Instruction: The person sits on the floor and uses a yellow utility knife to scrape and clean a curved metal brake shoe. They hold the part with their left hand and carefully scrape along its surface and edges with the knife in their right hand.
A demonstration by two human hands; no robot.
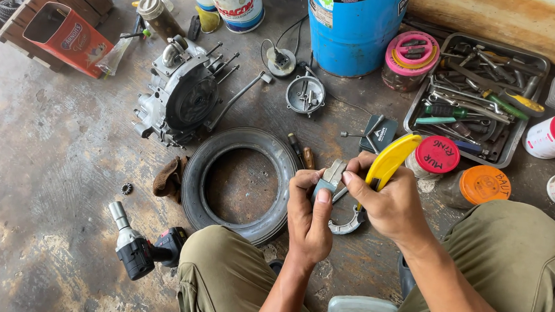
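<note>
My left hand (309, 219) pinches a small grey metal part (331, 176) between thumb and fingers, held above the floor in front of my knees. My right hand (390, 203) grips a yellow-handled tool (391, 160) whose handle points up and to the right, and its thumb and forefinger also touch the grey part. Below the hands a curved metal piece (346, 226) shows; whether it belongs to the tool or lies on the floor I cannot tell. A small black tyre (240, 183) lies flat on the concrete just left of my hands.
A grey engine casing (179, 94) sits beyond the tyre. A cordless impact wrench (139, 247) lies at lower left. A metal tray of hand tools (478, 100), lidded jars (433, 156), a blue drum (353, 22), and a wooden crate (43, 8) ring the work area.
</note>
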